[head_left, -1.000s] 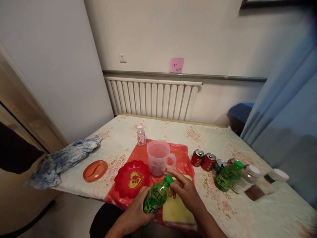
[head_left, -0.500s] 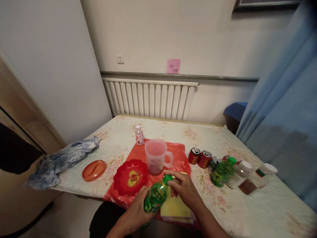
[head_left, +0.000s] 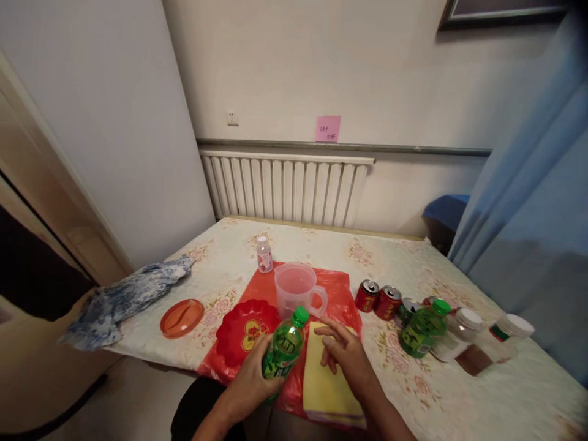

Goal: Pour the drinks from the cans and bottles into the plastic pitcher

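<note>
My left hand grips a green soda bottle with a green cap, tilted toward the clear plastic measuring jug. To the right of the bottle my right hand hovers with fingers apart over a yellow cloth, holding nothing. Both lie over a red plastic sheet on the flower-patterned table. A red scalloped dish sits just left of the bottle.
A small pink bottle stands behind the jug. Two red cans, another green bottle and white-lidded jars line the right side. An orange lid and a blue cloth lie at left. A radiator backs the table.
My right hand has let go of the bottle cap and drawn away to the right. The left hand has raised the bottle and shifted it slightly left.
</note>
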`<state>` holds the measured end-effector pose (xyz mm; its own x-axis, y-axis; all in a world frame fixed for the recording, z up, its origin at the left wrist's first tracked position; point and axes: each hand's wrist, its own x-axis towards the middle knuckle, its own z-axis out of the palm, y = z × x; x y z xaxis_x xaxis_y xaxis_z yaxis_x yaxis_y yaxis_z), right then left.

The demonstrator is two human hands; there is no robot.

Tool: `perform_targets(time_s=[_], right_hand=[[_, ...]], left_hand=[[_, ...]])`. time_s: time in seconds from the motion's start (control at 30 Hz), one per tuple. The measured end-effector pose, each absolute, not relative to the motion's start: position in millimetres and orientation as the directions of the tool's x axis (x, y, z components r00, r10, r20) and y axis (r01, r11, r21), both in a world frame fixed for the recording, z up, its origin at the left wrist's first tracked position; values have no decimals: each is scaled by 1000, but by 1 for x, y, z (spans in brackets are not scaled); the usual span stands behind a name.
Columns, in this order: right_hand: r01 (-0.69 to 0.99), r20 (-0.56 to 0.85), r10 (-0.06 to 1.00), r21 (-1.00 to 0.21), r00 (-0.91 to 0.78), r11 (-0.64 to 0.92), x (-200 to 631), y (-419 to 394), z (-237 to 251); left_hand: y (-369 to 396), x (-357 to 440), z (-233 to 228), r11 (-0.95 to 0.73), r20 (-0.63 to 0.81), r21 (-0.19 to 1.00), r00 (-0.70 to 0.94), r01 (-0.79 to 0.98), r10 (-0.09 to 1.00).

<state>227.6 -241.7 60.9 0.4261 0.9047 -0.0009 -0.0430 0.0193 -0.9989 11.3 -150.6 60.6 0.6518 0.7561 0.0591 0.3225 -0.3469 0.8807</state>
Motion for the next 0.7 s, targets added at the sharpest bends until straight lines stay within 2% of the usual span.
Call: perform_targets(time_s=[0.07,0.13,0.23,0.37,0.53,0.7], right_hand=[[-7,-23,872,-1000,489,-23,233,-238,43],[117,3,830,-990,558,-75,240,-237,21],[361,114,803,-923,585,-132,252,-241,-16],[620,284,806,-775,519,-126,261,-249,-59],[710,353,821,-699,448,-86,257,-248,-79],[719,361,824,-690,437,-79,262,-242,-90]], left_hand=[[-139,10,59,-349,87,884,624,311,777],[-125,9,58,-340,118,895,579,291,807],[-101,7,59,-283,124,926,508,250,852],[-62,5,67,-234,141,955,416,181,898],[-10,11,76,-231,184,966,319,116,930],[43,29,68,-228,201,970,255,81,946]])
